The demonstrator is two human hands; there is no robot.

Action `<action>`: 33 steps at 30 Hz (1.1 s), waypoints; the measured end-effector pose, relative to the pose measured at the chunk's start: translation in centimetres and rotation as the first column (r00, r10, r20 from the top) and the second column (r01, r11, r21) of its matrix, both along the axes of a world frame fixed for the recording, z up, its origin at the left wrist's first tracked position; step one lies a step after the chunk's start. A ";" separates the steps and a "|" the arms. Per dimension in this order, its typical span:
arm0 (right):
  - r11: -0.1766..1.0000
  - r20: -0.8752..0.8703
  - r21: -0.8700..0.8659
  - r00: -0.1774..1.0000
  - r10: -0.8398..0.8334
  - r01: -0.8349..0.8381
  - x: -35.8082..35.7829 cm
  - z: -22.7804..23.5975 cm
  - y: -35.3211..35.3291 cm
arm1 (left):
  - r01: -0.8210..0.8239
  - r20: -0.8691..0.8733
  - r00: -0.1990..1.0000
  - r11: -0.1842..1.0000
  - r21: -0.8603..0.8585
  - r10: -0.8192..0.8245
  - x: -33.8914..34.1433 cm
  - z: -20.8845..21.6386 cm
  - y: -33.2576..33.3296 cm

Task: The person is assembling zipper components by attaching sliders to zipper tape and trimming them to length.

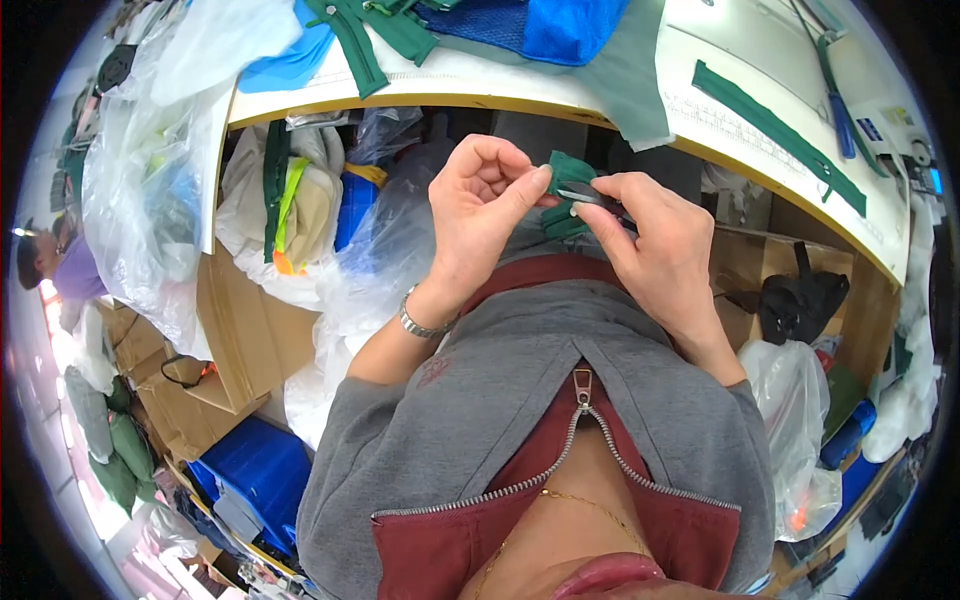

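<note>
Close in front of my body, just past the table's near edge, my left hand pinches a strip of dark green fabric between thumb and fingers. The fabric is bunched, and a lower part of it hangs below my fingertips. My right hand is closed on small dark thread snips. Their metal tip lies against the green fabric, and the rest is mostly hidden by my fingers. On the white table, a long green zipper strip lies at the right.
More green zipper strips and a blue mesh bag lie on the table's far part. Clear plastic bags hang at the left, above cardboard boxes and a blue bin. A black bag sits at the right.
</note>
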State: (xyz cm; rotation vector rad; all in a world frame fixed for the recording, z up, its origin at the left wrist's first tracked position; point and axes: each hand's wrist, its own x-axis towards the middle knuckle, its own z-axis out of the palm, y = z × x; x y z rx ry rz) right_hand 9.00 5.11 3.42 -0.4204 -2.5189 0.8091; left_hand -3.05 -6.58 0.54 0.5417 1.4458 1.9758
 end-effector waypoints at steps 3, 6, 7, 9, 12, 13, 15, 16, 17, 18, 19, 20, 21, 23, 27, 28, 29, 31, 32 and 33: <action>1.000 0.029 -0.026 1.000 0.005 -0.005 -0.1 0.2 -0.2 | -0.003 -0.030 1.000 1.000 -0.008 0.003 0.1 0.0 0.0; 1.000 0.037 0.006 0.999 0.011 -0.011 -0.2 0.1 -0.2 | -0.008 -0.024 1.000 1.000 0.010 0.008 0.1 -0.1 0.0; 0.999 0.009 0.032 1.000 0.009 -0.010 -0.3 -0.2 -0.2 | -0.007 -0.029 1.000 1.000 0.003 0.007 0.1 -0.1 0.0; 0.998 -0.020 0.057 1.000 0.009 -0.008 -0.4 -0.6 -0.2 | -0.007 -0.034 0.999 1.000 -0.004 0.006 0.1 -0.1 -0.1; 0.997 -0.031 0.080 0.999 0.012 -0.010 -0.5 -0.9 -0.2 | -0.010 -0.048 0.999 1.000 -0.003 0.010 0.2 -0.3 -0.2; 0.996 -0.044 0.086 0.999 0.020 -0.016 -0.5 -1.2 -0.1 | -0.004 -0.053 0.999 1.000 -0.009 0.004 0.2 -0.4 -0.3; 0.995 -0.057 0.094 0.998 0.027 -0.022 -0.5 -1.1 -0.1 | 0.002 -0.059 0.998 1.000 -0.013 -0.003 0.2 -0.4 -0.4; 0.996 -0.041 0.082 0.999 0.030 -0.026 -0.6 -0.9 -0.1 | 0.005 -0.058 0.998 1.000 -0.010 -0.005 0.2 -0.3 -0.4; 0.997 -0.025 0.069 0.999 0.032 -0.031 -0.6 -0.7 -0.1 | 0.008 -0.058 0.998 1.000 -0.006 -0.008 0.2 -0.3 -0.4; 0.997 -0.024 0.068 0.999 0.032 -0.030 -0.6 -0.6 0.0 | 0.008 -0.056 0.998 1.000 -0.007 -0.008 0.1 -0.3 -0.3; 0.997 -0.038 0.073 0.999 0.036 -0.033 -0.6 -0.6 0.0 | 0.009 -0.042 0.999 1.000 0.000 -0.009 0.1 -0.3 -0.3; 0.996 -0.052 0.077 0.998 0.040 -0.036 -0.7 -0.6 0.0 | 0.011 -0.028 1.000 1.000 0.007 -0.011 0.1 -0.3 -0.3; 0.996 -0.052 0.077 0.998 0.040 -0.036 -0.7 -0.7 0.0 | 0.011 -0.028 1.000 1.000 0.007 -0.011 0.1 -0.3 -0.4; 0.996 -0.043 0.083 0.998 0.041 -0.037 -0.6 -0.8 0.0 | 0.013 -0.018 1.000 1.000 0.005 -0.013 0.1 -0.4 -0.4; 0.995 -0.049 0.096 0.998 0.041 -0.037 -0.8 -1.3 0.0 | 0.027 -0.029 0.999 1.000 -0.003 -0.027 0.1 -0.4 -0.4; 0.993 -0.079 0.116 0.996 0.043 -0.033 -0.9 -1.8 0.0 | 0.031 -0.041 0.999 0.999 -0.013 -0.032 0.1 -0.3 -0.3; 0.990 -0.109 0.136 0.993 0.044 -0.029 -0.9 -2.0 0.1 | 0.035 -0.052 0.998 0.999 -0.024 -0.036 0.1 -0.2 -0.3; 0.992 -0.099 0.125 0.994 0.040 -0.027 -0.9 -2.1 0.0 | 0.043 -0.064 0.997 0.999 -0.025 -0.044 0.1 -0.3 -0.3; 0.993 -0.090 0.114 0.995 0.037 -0.027 -0.9 -2.2 0.0 | 0.049 -0.076 0.996 0.998 -0.025 -0.051 0.1 -0.4 -0.3; 0.993 -0.089 0.113 0.995 0.036 -0.026 -0.9 -2.1 0.0 | 0.050 -0.076 0.996 0.998 -0.026 -0.052 0.0 -0.4 -0.3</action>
